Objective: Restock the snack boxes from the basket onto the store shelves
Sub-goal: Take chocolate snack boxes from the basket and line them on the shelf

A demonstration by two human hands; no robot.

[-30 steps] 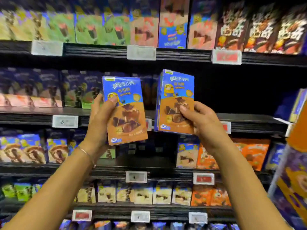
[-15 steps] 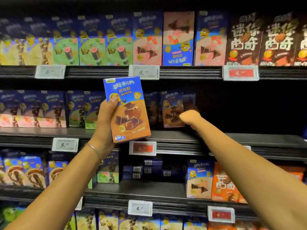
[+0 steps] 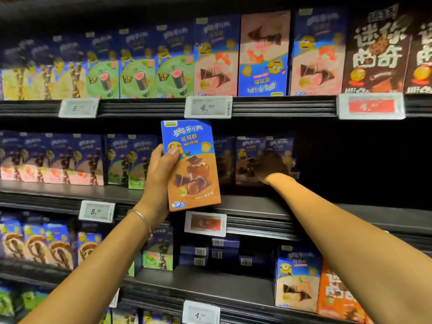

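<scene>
Left hand (image 3: 161, 181): thumb across the front, fingers behind, clamped on a box (image 3: 191, 169) held upright and face out just in front of the middle shelf (image 3: 268, 208), likely the next one to go in.
Right hand (image 3: 272, 166): reached deep into the shelf's shadow, against the row (image 3: 247, 157) at the back; whether it grips or only presses, I cannot tell.
Row: matching brown-and-blue boxes, upright, faces forward, so the held one probably belongs beside them.
Gap: dark bare shelf right of the row, with room for more.
</scene>
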